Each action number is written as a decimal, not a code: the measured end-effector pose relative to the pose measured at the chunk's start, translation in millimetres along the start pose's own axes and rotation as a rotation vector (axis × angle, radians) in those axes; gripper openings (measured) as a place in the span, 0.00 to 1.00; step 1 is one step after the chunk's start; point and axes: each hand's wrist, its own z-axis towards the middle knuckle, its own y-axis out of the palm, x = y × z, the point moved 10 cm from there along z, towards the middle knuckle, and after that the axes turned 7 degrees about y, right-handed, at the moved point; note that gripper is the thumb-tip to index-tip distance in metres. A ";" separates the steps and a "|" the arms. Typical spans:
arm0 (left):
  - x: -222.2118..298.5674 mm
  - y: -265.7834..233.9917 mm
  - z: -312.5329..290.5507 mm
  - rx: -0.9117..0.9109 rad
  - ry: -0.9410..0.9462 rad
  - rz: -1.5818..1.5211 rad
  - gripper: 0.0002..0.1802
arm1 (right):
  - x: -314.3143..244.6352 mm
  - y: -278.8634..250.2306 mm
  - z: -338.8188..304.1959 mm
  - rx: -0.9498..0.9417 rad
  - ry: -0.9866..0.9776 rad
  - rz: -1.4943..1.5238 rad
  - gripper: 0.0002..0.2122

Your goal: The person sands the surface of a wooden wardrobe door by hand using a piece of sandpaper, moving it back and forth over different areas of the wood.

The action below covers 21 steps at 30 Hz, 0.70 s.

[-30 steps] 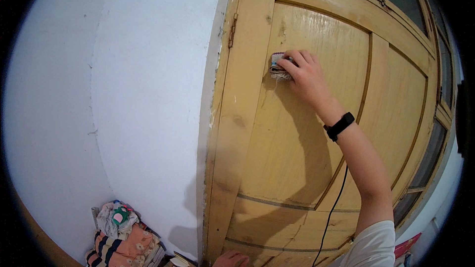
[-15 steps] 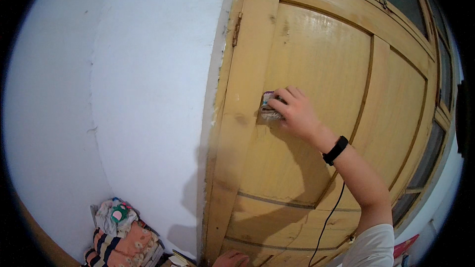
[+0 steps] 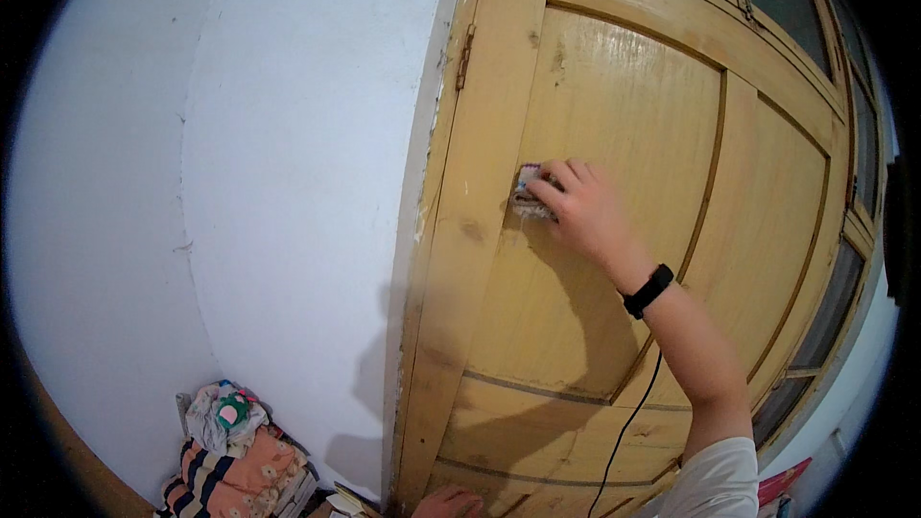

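Observation:
A folded, light patterned cloth [image 3: 531, 203] with a purple edge lies against the yellow wooden door [image 3: 614, 115], at the left side of its large upper panel. My right hand [image 3: 580, 211] is closed on the cloth, fingers bent over it, and a black band [image 3: 649, 291] circles that wrist. Low in view, by the foot of the door, only part of my left hand [image 3: 449, 503] shows. The frame's lower edge cuts it off, so its grip cannot be made out.
A white wall [image 3: 297, 182] meets the door frame on the left. In the lower left corner, folded fabrics [image 3: 235, 470] are piled with a green-and-pink item [image 3: 233, 411] on top. A black cable [image 3: 628, 427] hangs below my right forearm. A rusty hinge [image 3: 465, 58] sits at the door's left edge.
My right hand and the cloth have shifted slightly up and to the right over the door panel. The left hand stays low at the frame's edge.

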 end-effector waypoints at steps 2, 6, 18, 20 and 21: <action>2.4 -0.6 -1.1 0.001 0.015 0.006 0.18 | -11.8 6.2 -9.9 -0.028 -0.020 0.018 0.25; 8.4 0.5 -2.6 0.023 0.085 0.063 0.17 | -31.8 14.2 -28.3 -0.092 -0.048 0.067 0.23; 11.6 1.8 -3.2 0.005 -0.004 0.005 0.14 | -12.0 -1.3 -22.9 -0.052 0.046 0.187 0.25; 11.2 3.0 -4.1 -0.013 -0.015 0.015 0.14 | -5.7 -5.8 -21.1 -0.017 0.077 0.166 0.26; 8.5 5.7 -5.2 -0.015 -0.008 0.021 0.14 | -4.2 -8.2 -20.8 -0.002 0.088 0.153 0.26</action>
